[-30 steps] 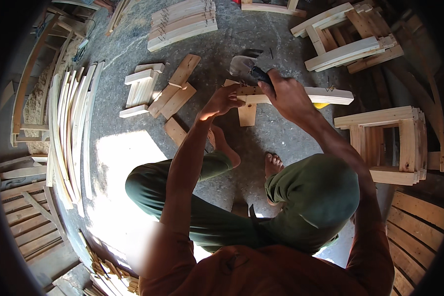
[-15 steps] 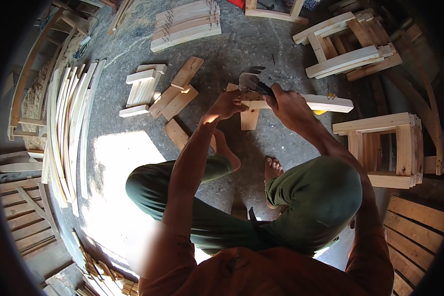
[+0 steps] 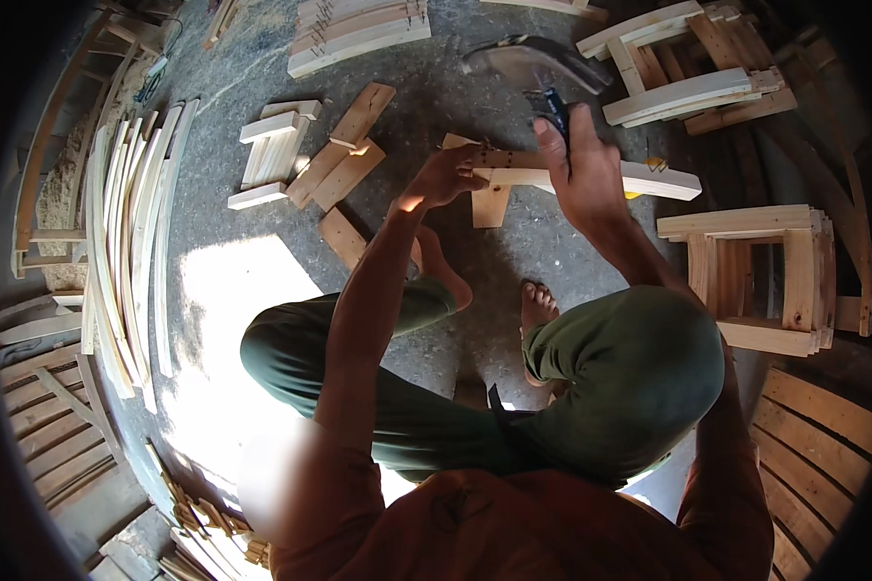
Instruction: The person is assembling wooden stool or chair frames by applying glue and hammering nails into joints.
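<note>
My right hand is closed round the dark handle of a claw hammer. The hammer is raised above the work, its metal head blurred by motion. Beneath it a long pale wooden bar lies across a short wooden board. Small dark marks, perhaps nails, dot the bar's upper face near its left end. There my left hand has its fingers curled against the wood, gripping the bar's end; whether a nail is also between the fingertips is too small to tell.
Short boards and a small stack of wooden pieces lie left of the work. Long slats rest farther left. Nail-studded boards are at the back. Assembled frames stand at the right. Something yellow shows beneath the bar.
My right hand has lifted the hammer up and to the right, away from the bar's left end. My left hand stays at that end. The view has shifted slightly.
</note>
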Demonstrator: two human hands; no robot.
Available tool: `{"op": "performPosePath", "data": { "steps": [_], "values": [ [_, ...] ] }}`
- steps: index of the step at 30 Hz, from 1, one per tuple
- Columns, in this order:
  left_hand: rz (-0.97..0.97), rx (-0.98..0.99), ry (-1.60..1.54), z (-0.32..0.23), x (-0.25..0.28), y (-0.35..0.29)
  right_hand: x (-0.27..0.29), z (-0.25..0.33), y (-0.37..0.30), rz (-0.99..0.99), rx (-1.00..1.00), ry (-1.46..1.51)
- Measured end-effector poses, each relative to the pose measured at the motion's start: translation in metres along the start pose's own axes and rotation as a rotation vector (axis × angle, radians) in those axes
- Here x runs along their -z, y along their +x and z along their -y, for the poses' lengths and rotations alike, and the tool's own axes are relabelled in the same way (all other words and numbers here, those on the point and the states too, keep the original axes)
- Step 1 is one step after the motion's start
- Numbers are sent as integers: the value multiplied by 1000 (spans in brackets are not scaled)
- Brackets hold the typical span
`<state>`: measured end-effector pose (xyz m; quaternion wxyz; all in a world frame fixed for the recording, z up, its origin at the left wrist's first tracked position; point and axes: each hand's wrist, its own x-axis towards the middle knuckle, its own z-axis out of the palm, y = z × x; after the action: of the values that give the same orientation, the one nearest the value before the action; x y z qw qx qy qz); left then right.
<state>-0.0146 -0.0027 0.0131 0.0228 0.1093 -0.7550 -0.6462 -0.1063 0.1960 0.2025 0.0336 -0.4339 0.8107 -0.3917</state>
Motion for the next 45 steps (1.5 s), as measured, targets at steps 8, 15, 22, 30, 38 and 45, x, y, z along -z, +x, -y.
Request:
{"op": "performPosePath", "data": {
  "steps": [8, 15, 22, 30, 38, 45],
  "values": [
    [65, -21, 43, 14, -5, 3, -50, -113, -29, 95, -21, -183],
    [57, -94, 9, 27, 4, 15, -47, -128, 14, 358, -452, -4],
    [227, 190, 95, -10, 11, 32, -63, -152, 13, 314, -124, -378],
    [180, 42, -18, 1, 9, 10, -70, -147, 18, 338, -127, -412],
    [20, -31, 72, 21, -9, -5, -69, -148, 20, 333, -59, -404],
    [43, -21, 123, 16, -5, -1, -68, -143, 18, 325, -63, -397]
  ]
}}
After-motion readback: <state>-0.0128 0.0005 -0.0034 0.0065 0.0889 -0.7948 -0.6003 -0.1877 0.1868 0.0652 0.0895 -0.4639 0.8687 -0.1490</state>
